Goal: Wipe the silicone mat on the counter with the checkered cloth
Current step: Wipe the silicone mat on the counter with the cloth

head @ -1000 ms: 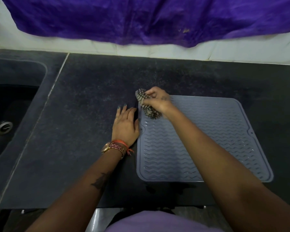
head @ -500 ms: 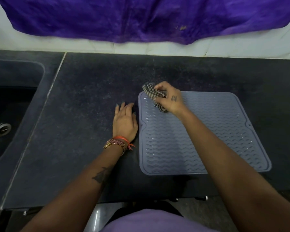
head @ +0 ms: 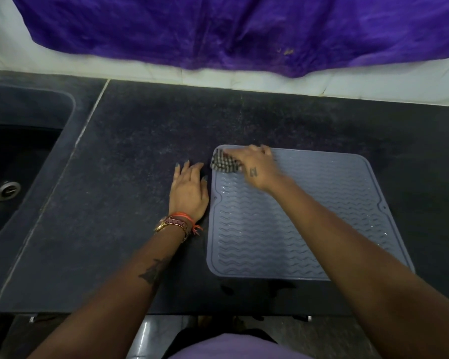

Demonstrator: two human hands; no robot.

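Silicone mat (head: 309, 229), grey-blue and rectangular with rounded corners, lies flat on the dark speckled stone bench (head: 140, 151); its surface carries rows of raised wavy ridges inside a smooth raised border, with a small notch on each of the left and right edges. Checkered cloth (head: 224, 164), a dark-and-light woven check bunched into a compact wad, sits on the mat's far left corner. The right hand (head: 254, 165) is closed over the cloth from above, fingers curled around the wad and pressing it against the mat; the hand is motion-blurred. A small dark mark shows on the back of this hand. The left hand (head: 189, 190) lies open and flat, palm down, on the bare bench just beside the mat's left edge, fingers extended and slightly spread, holding nothing; whether its thumb touches the mat border cannot be told. Bracelets (head: 178, 224), one gold-toned with links and one orange thread, circle the left wrist. A sink (head: 18, 161) of the same dark material is recessed into the bench at far left, with a round metal drain (head: 8, 190) in its basin; no contents are visible in it. Purple fabric (head: 244, 29), wrinkled, hangs over the white wall (head: 244, 80) behind the bench.
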